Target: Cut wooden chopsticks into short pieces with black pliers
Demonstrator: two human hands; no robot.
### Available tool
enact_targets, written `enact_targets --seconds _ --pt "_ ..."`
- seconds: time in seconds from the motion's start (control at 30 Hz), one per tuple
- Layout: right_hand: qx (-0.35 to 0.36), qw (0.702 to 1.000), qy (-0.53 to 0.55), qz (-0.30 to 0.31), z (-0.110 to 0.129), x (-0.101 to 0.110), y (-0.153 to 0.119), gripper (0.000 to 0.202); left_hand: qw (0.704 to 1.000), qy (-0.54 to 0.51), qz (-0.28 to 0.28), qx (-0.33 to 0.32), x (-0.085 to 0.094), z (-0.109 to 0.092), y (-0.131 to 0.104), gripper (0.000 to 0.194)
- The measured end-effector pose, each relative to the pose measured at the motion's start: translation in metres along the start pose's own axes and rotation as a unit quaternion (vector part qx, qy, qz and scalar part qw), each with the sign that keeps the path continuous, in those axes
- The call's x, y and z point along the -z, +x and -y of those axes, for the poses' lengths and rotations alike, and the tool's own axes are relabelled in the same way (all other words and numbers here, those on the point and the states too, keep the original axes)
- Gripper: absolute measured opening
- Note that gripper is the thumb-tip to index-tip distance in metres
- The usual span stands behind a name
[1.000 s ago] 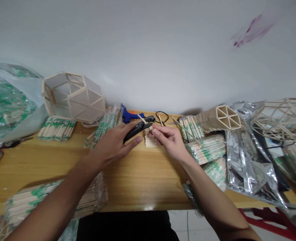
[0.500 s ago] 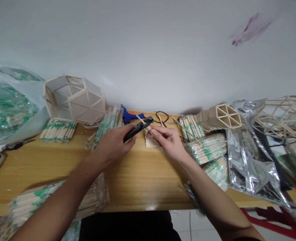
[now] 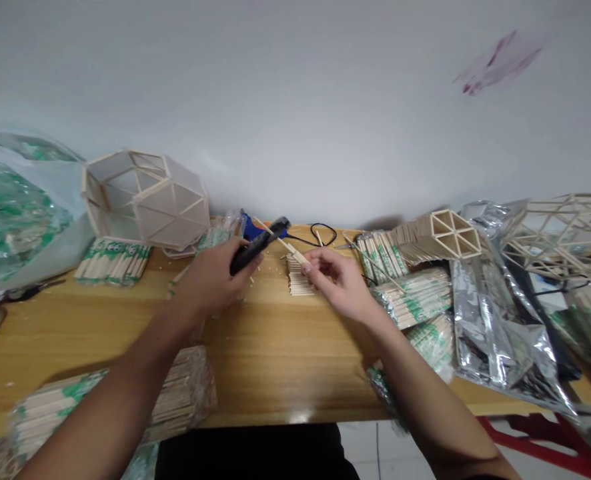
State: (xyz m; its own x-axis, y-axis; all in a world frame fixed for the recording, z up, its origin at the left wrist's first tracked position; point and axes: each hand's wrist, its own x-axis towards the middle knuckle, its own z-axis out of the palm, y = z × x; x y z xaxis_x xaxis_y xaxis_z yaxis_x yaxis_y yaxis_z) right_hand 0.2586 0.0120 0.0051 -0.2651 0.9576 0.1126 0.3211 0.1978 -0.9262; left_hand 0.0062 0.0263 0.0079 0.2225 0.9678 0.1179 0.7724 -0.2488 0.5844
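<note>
My left hand (image 3: pixel 218 272) is closed round black pliers (image 3: pixel 260 245), their jaws pointing up and to the right, somewhat blurred. Between the thumb and fingers of my right hand (image 3: pixel 339 275) are thin wooden sticks (image 3: pixel 297 253), held at a slant. A longer, thinner stick reaches up and left toward the pliers; whether it touches them I cannot tell. Below my right fingertips, a row of short cut sticks (image 3: pixel 300 283) lies on the wooden table (image 3: pixel 275 360). Behind the pliers sits a blue glue gun (image 3: pixel 252 229), partly hidden, with a black cord (image 3: pixel 325 230) nearby.
A hexagonal stick frame (image 3: pixel 148 197) stands at the back left beside a plastic bag (image 3: pixel 30 200). Wrapped stick bundles (image 3: pixel 415 293) lie on the right, near a hexagonal stack (image 3: pixel 453 233) and a silver bag (image 3: pixel 495 333). Another bundle (image 3: pixel 185 390) is by my left forearm.
The pliers have come off the sticks, moving left and slightly up with my left hand. My right hand has shifted slightly right, still holding the sticks.
</note>
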Motion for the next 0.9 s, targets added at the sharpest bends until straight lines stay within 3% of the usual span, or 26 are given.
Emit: enact_targets --seconds 0.1,0.17,0.3,0.4,0.5,0.67,0.77,0.9 --pt "0.012 0.998 -0.044 0.035 0.001 -0.003 -0.003 0.020 0.998 0.008 -0.063 0.000 0.009 0.003 0.002 0.041" --pt "0.019 0.994 -0.079 0.075 -0.001 -0.014 -0.007 0.015 0.997 -0.008 -0.071 -0.022 0.012 0.002 0.001 0.045" --pt "0.064 0.971 -0.169 0.156 -0.012 -0.043 -0.012 0.015 0.997 -0.054 -0.011 -0.045 0.009 -0.005 -0.004 0.048" --pt "0.092 0.959 -0.196 0.184 -0.017 -0.051 -0.012 0.016 0.998 -0.048 0.028 -0.040 0.006 -0.009 -0.007 0.045" --pt "0.061 0.976 -0.152 0.140 -0.013 -0.044 -0.009 0.017 0.998 -0.030 0.050 -0.031 0.005 -0.011 -0.008 0.041" --pt "-0.034 0.999 0.034 0.013 -0.006 -0.029 -0.004 0.030 0.998 0.011 0.066 -0.021 0.002 -0.013 -0.007 0.044" --pt "-0.027 0.995 0.099 -0.008 -0.008 -0.026 -0.003 0.031 0.996 0.040 0.079 -0.019 -0.003 -0.014 -0.007 0.047" --pt "-0.013 0.997 0.071 -0.035 -0.011 -0.025 -0.002 0.027 0.993 0.062 0.095 -0.020 -0.010 -0.013 -0.008 0.046"
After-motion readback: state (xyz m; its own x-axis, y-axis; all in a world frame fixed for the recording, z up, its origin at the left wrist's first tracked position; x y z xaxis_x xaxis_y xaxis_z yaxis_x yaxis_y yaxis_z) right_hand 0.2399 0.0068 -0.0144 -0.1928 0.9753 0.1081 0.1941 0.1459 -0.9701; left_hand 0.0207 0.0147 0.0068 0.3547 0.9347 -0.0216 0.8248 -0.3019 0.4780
